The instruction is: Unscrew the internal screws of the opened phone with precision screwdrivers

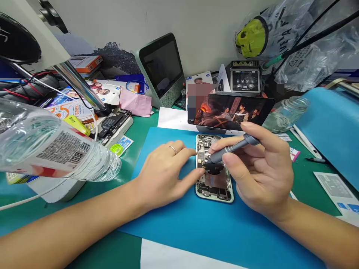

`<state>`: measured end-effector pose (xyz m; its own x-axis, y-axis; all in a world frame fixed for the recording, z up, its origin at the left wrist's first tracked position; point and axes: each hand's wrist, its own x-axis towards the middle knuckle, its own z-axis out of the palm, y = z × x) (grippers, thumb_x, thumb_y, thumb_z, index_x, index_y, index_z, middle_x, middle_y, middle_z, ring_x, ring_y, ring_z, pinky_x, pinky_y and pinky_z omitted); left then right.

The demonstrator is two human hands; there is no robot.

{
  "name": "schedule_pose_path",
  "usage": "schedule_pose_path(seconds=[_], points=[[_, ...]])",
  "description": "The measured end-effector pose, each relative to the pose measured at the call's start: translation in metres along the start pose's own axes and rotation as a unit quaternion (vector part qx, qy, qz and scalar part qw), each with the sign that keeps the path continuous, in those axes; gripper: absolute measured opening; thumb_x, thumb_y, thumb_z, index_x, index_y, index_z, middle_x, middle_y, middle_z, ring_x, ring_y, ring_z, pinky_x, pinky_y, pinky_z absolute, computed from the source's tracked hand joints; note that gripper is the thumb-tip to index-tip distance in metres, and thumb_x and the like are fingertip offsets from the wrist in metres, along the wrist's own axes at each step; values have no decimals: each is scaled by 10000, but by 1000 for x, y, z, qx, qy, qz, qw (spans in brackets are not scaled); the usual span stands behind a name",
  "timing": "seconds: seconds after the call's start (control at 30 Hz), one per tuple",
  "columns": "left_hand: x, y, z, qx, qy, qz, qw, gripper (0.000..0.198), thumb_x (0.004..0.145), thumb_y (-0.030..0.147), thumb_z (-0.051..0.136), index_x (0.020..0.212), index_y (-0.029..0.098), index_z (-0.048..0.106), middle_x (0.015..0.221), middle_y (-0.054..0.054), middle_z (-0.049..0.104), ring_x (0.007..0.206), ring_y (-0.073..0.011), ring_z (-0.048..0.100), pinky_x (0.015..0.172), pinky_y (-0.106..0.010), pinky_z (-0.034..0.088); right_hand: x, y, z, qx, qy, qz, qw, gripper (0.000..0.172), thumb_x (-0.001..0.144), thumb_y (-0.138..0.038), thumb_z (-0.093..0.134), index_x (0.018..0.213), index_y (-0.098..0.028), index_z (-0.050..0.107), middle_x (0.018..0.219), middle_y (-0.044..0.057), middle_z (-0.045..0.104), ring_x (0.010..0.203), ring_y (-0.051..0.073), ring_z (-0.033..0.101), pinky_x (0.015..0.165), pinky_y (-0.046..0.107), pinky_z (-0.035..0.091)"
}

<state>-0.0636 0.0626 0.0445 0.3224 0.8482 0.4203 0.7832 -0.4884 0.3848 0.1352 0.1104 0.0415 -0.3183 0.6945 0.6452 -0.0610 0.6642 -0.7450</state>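
An opened smartphone with a pale green frame lies on the blue mat, its inner boards and a round black part showing. My left hand, a ring on one finger, reaches to the phone's left edge. Its index finger and thumb are apart and touch the phone there. A grey precision screwdriver is pinched in my right hand, slanting down to the left. The tool's lower end meets the phone's inside near my left thumb; its exact tip is too small to make out.
A propped screen playing a video stands just behind the phone. To the left are a large water bottle, another opened phone and a metal stand post. A glass jar and a blue case are at right.
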Motion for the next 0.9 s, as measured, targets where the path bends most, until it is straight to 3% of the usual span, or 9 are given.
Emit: schedule_pose_path(seconds=[0.2, 0.37, 0.5, 0.73, 0.9], points=[[-1, -4, 7, -52, -3, 20, 998, 166, 974, 289, 627, 1036, 156, 705, 905, -43, 643, 825, -199, 604, 748, -343, 458, -4, 0, 3, 14, 10, -1, 1000, 553, 929, -76, 590, 1401, -344, 482, 1069, 24, 696, 950, 178, 719, 740, 308, 660], [-1, -4, 7, -55, -15, 35, 998, 104, 985, 198, 605, 957, 170, 702, 874, -23, 652, 795, -176, 595, 735, -326, 435, -5, -1, 3, 20, -6, 17, 1000, 508, 964, -119, 545, 1377, -402, 457, 1302, 25, 644, 1029, 183, 712, 751, 321, 658], [-1, -4, 6, -43, -16, 23, 999, 134, 985, 207, 590, 921, 165, 701, 854, -28, 649, 781, -184, 594, 726, -337, 420, -3, 0, 0, -8, 12, 21, 1000, 468, 963, -154, 562, 1355, -389, 459, 1258, 14, 649, 998, 179, 714, 736, 311, 656], [-1, -3, 2, 146, -56, 38, 987, 209, 979, 229, 535, 881, 170, 710, 833, -44, 641, 736, -226, 555, 668, -386, 361, -2, 0, -2, -42, 52, 30, 997, 467, 944, -159, 604, 1345, -365, 480, 1290, 28, 603, 964, 190, 712, 757, 339, 656], [-1, -1, -4, 149, -79, 21, 985, 198, 938, 283, 537, 903, 174, 698, 828, -44, 638, 764, -244, 578, 673, -404, 370, -2, -1, -1, -39, 55, 5, 998, 490, 932, -130, 618, 1345, -379, 532, 1336, 15, 583, 939, 183, 722, 751, 336, 651]])
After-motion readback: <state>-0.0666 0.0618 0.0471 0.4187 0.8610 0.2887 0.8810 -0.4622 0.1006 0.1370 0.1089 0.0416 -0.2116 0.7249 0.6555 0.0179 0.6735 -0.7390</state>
